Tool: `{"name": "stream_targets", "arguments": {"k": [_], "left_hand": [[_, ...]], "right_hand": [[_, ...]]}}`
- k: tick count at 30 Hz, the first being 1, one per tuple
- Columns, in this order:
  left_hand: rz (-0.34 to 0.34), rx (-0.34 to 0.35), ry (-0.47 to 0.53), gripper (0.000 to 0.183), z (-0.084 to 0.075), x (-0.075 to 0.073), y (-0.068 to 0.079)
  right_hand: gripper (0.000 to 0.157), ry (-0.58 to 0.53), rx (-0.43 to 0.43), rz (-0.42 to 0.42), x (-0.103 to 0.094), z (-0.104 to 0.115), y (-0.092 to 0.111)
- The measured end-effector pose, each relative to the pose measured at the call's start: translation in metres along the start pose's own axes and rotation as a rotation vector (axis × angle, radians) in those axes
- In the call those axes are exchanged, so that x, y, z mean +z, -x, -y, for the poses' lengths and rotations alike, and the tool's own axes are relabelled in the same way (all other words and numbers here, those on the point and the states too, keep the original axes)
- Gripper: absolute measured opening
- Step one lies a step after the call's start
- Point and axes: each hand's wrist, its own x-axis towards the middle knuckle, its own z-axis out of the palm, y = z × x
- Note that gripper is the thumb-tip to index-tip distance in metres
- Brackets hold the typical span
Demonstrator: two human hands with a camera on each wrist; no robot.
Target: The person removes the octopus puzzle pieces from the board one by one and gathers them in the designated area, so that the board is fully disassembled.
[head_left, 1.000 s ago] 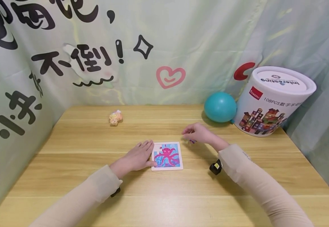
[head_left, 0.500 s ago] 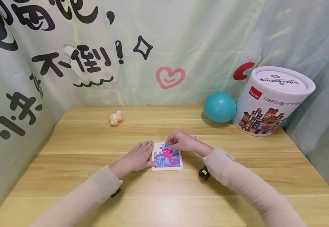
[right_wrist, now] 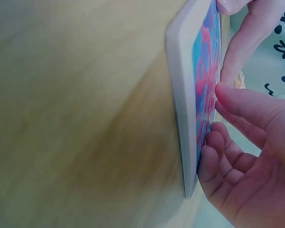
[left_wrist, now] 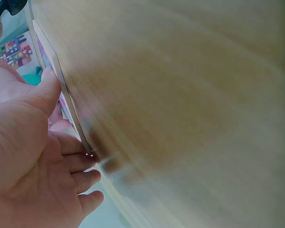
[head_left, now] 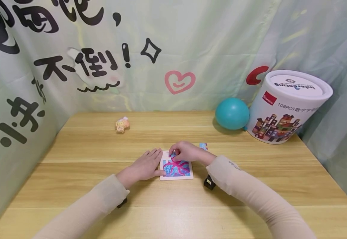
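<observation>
A jigsaw puzzle with a pink octopus on blue (head_left: pixel 177 171) lies in a pale square tray (head_left: pixel 176 178) on the table, with a bare patch at its upper left. My left hand (head_left: pixel 143 166) rests along the tray's left edge, fingers extended and thumb over the lower left corner. With thumb and index finger, my right hand (head_left: pixel 187 152) pinches a small puzzle piece (head_left: pixel 171 155) at the bare patch; the fingers mostly hide it. In the right wrist view, the right hand's fingertips (right_wrist: pixel 221 90) meet the puzzle's face. Another loose puzzle piece (head_left: pixel 203 146) lies behind the right wrist.
Toward the back right stand a teal balloon (head_left: pixel 232 113) and a large white tub (head_left: pixel 287 106). A small figurine (head_left: pixel 122 124) is at the back left. A printed curtain (head_left: pixel 209 66) hangs behind the wooden table (head_left: pixel 173 212).
From right of the tray, my right hand has moved left and over the puzzle's upper left part, uncovering the loose piece behind it. The left hand has stayed put.
</observation>
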Motion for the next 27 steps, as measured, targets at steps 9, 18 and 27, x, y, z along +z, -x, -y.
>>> {"name": "stream_targets", "arguments": {"k": [9, 18, 27], "left_hand": [[0.003, -0.004, 0.008, 0.080, 0.0000, 0.0002, 0.0006], [0.008, -0.006, 0.008, 0.081, 0.0000, -0.0008, 0.0001], [0.005, -0.004, -0.003, 0.081, 0.0007, -0.0003, -0.0004]], "right_hand": [[0.013, 0.016, -0.001, -0.009, 0.0013, 0.0033, 0.0000], [0.015, 0.025, 0.041, -0.045, 0.0017, 0.0029, 0.0022], [0.018, 0.021, 0.029, -0.034, 0.0029, 0.0020, 0.0019]]}}
